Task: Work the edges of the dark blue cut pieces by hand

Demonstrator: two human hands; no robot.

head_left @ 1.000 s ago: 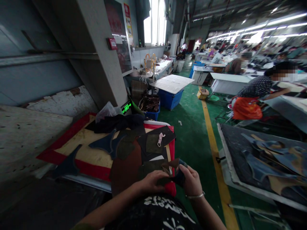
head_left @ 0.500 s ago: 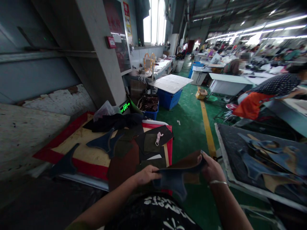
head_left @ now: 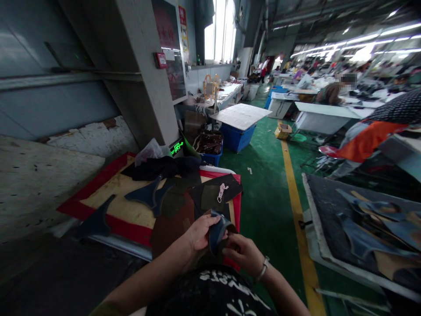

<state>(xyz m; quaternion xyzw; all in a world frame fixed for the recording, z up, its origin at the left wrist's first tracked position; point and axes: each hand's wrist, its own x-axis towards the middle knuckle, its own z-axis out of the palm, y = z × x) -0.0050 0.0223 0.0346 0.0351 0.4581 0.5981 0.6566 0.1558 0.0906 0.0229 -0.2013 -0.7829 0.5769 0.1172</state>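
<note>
A dark blue cut piece of leather-like material (head_left: 215, 235) is bent over in front of my body. My left hand (head_left: 197, 232) is closed on it, the thumb on top near its upper end. Beside it, my right hand (head_left: 245, 253), with a bangle at the wrist, has its fingers curled at the piece's right edge; some fingertips are hidden behind the fold. Below and to the left, a brown sheet (head_left: 169, 230) lies on the red-edged table (head_left: 123, 223). More blue cut pieces (head_left: 143, 195) rest there.
A dark-topped table (head_left: 324, 197) on the right carries a heap of blue and tan cut pieces (head_left: 358, 235). Green floor (head_left: 263, 184) with a yellow line runs between the tables. Ahead stands a blue crate (head_left: 237, 138) under a white board. A person in orange (head_left: 371, 138) bends at the right.
My right hand has moved left, close to my left hand. The blue piece, stretched out between the hands before, is now folded together. The view has shifted slightly.
</note>
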